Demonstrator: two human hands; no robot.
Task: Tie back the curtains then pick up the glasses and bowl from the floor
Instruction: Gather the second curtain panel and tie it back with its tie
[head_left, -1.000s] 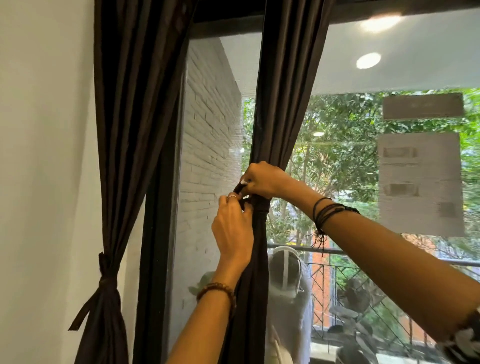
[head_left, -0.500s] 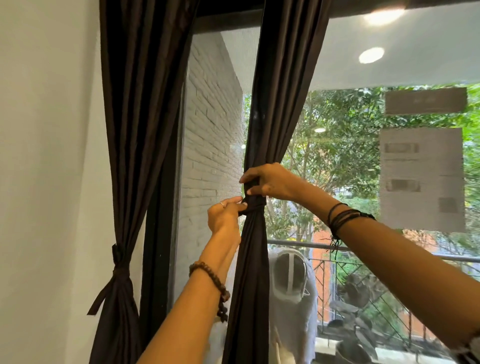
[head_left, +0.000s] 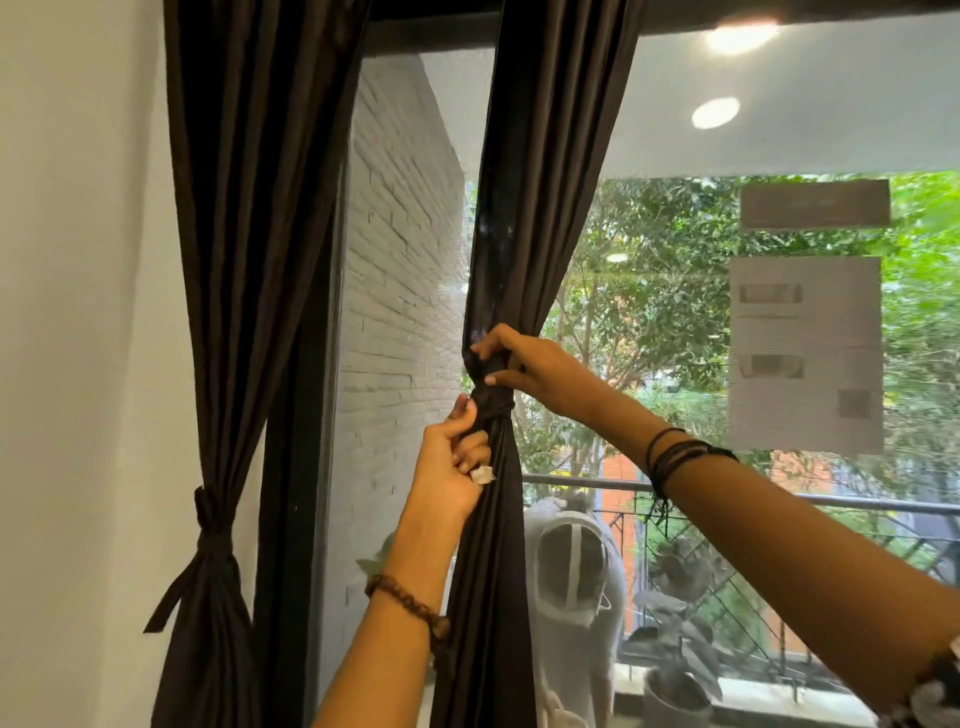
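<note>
Nearest: two bare forearms reach up and forward to the window. The left wrist carries a brown bead bracelet (head_left: 410, 605); the right wrist carries several dark cords (head_left: 675, 457).

Left hand (head_left: 452, 467), lower: fingers curled round the gathered fabric of the middle curtain (head_left: 535, 218) just under its tie band (head_left: 493, 405), thumb tip up against the band. A small pale tag (head_left: 482, 474) shows at the fingers.

Right hand (head_left: 530, 364), higher: fingers and thumb curled onto the bunched cloth just above the band, pinching it. The two hands are close, one above the other, with the band between them.

Middle curtain: dark brown, hanging from the top of the window frame, cinched at the band into a narrow waist, falling straight below it past the bottom edge of view.

Left curtain (head_left: 249, 208): same dark fabric, against the white wall (head_left: 78, 364), already tied low with a knotted sash (head_left: 210, 535), one tail hanging loose.

Behind: a black frame upright (head_left: 296, 493) between the curtains, then glass. Two sheets of paper (head_left: 805, 353) stuck to the pane at the right.

Farthest, through the glass: a white brick wall (head_left: 400, 260), a balcony railing (head_left: 831, 501), potted plants, green trees. Ceiling lights (head_left: 716, 112) reflect near the top.

Glasses and bowl: not in view.
</note>
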